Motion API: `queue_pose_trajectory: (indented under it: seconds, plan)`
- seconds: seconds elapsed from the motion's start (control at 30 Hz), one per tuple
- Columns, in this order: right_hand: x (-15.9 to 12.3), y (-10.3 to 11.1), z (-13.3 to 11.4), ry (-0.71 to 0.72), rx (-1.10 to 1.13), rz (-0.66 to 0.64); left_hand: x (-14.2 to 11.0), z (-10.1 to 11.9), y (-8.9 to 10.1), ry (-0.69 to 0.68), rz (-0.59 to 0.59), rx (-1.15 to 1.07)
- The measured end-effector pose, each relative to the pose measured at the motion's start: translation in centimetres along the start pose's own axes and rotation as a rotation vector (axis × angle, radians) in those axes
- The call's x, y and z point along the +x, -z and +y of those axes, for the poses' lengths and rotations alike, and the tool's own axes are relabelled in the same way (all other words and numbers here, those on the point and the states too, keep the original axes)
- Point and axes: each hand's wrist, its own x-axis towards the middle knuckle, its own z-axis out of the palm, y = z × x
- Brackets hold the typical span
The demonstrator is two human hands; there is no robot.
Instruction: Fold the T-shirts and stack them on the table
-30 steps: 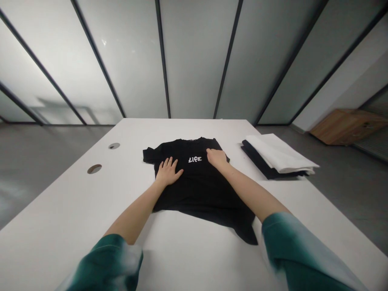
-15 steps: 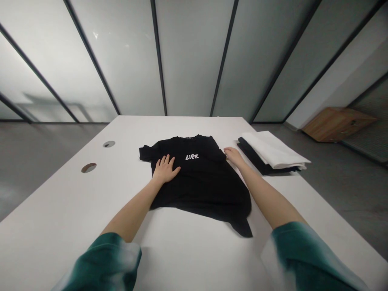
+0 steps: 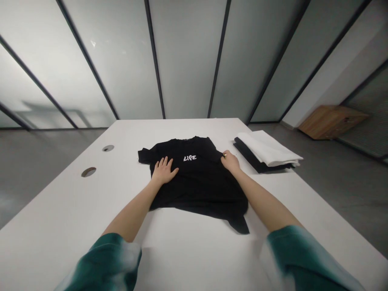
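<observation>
A black T-shirt (image 3: 197,186) with white lettering lies spread on the white table (image 3: 188,250), its collar toward the far edge. Its near hem runs unevenly, and one corner sticks out at the lower right. My left hand (image 3: 163,171) rests flat on the shirt's left half, fingers spread. At the right side, my right hand (image 3: 230,161) has its fingers closed on the edge of the shirt's sleeve.
To the right, folded white cloth (image 3: 268,147) lies on folded black cloth (image 3: 250,158) near the table's edge. Two round holes pierce the tabletop at left. A wooden cabinet (image 3: 330,121) stands beyond on the floor, and frosted glass panels (image 3: 184,60) rise behind.
My right hand has closed on the right sleeve edge, which now looks pulled out slightly. My left hand stays flat on the shirt. The whole view has shifted a little.
</observation>
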Motion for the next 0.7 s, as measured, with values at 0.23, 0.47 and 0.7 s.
queue_pose_trajectory:
  seconds: [0.23,0.47,0.7]
  plan:
    - [-0.7,-0.1,1.0,0.191,-0.183,0.179,0.1,0.0,-0.2,0.000,0.004,-0.026]
    - [0.0,-0.7,0.3,0.516,-0.070,0.058,0.0,0.1,0.1,0.004,-0.008,-0.023]
    - [-0.7,-2.0,0.0,0.452,-0.178,-0.196,-0.2,0.3,0.4,0.009,-0.014,-0.032]
